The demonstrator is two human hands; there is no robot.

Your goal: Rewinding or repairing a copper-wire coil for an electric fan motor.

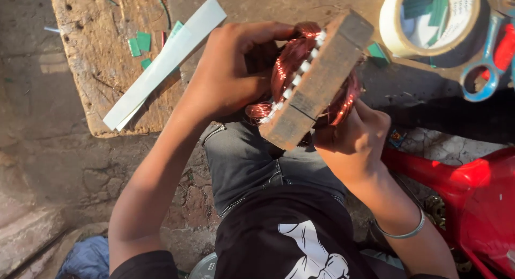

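Left grip (230, 75) curls over copper winding (292, 62), fingertips hidden; right grip (351, 131) clasps stator block (316, 80) from below, fingers hidden.

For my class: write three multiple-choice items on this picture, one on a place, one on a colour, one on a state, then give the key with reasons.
1. Where does the long white strip lie?
A. on the wooden board
B. on the red stool
C. inside the tape roll

2. What colour is the wire coil?
A. green
B. coppery red
C. blue

3. How is the stator block held?
A. lying on the floor
B. by one hand only
C. between both hands

Key: 1 A, it rests across the board. 2 B, the windings shine coppery. 3 C, left hand and right hand both grip it.
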